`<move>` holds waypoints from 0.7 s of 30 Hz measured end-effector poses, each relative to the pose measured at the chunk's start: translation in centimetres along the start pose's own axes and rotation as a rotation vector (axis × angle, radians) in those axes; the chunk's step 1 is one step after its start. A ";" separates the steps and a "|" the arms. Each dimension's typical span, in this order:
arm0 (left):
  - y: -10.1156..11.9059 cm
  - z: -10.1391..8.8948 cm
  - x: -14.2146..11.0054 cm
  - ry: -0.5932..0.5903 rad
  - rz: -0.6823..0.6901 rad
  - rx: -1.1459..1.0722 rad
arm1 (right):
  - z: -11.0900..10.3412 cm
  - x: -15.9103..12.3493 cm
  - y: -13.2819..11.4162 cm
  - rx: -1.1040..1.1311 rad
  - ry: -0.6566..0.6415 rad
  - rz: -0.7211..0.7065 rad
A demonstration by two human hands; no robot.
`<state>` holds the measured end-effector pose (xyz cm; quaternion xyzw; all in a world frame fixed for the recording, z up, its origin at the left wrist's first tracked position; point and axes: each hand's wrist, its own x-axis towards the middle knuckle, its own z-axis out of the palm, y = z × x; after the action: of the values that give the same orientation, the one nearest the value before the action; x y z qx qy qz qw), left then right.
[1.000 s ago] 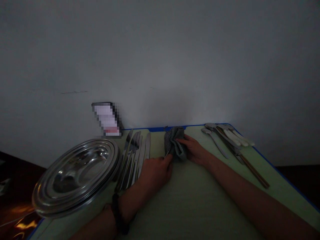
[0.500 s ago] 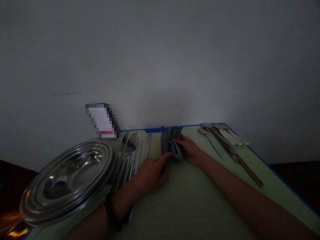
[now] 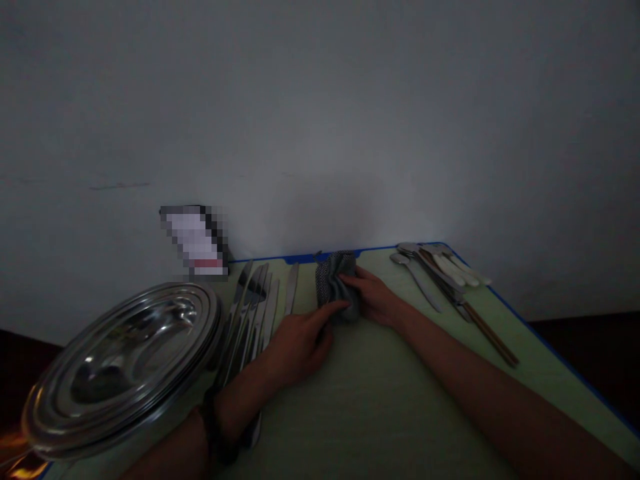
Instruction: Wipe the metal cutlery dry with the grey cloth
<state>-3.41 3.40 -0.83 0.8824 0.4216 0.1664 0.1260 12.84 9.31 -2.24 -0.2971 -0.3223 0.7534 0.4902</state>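
Dim light throughout. A crumpled grey cloth [image 3: 336,283] is held above the far middle part of a pale green table [image 3: 390,400], near its blue edge; whether its underside is in contact with the tabletop cannot be told. A small dark tip [image 3: 317,255] is seen at the cloth's upper left; what it belongs to is not clear.

The cloth is gripped from its right side by the right hand [image 3: 375,297], the fingers closed on the folds, one laid across the front. By the left hand [image 3: 300,343] the lower left of the cloth is touched with one finger stretched out; the others are curled below. Whether anything is pinched between them cannot be told. A dark band [image 3: 217,427] is worn on the left wrist.

To the left, a row of table knives [image 3: 255,300] is laid out, partly covered by the left forearm; one knife [image 3: 292,287] is set slightly apart, nearer the cloth. Beyond the row, shiny metal plates [image 3: 125,367] are stacked at the left edge. Behind them a phone [image 3: 195,240], its screen blurred, is leaned on the grey wall [image 3: 320,120].

To the right, a spoon [image 3: 417,283] is placed beside a loose pile of cutlery [image 3: 443,273], in which white handles and brown handles are seen.
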 end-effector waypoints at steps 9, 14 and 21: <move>0.5 -0.2 0.1 -0.023 -0.118 0.019 | 0.1 0.0 0.1 0.022 0.006 0.008; 0.6 -0.3 0.2 -0.028 -0.113 0.010 | 0.3 -0.1 0.0 0.024 0.019 0.013; 0.5 -0.3 0.3 -0.052 -0.089 0.055 | 0.4 -0.2 -0.1 0.018 0.021 0.014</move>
<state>-3.03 3.31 -0.29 0.8699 0.4615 0.1261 0.1200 12.63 9.12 -1.87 -0.3029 -0.3079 0.7565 0.4910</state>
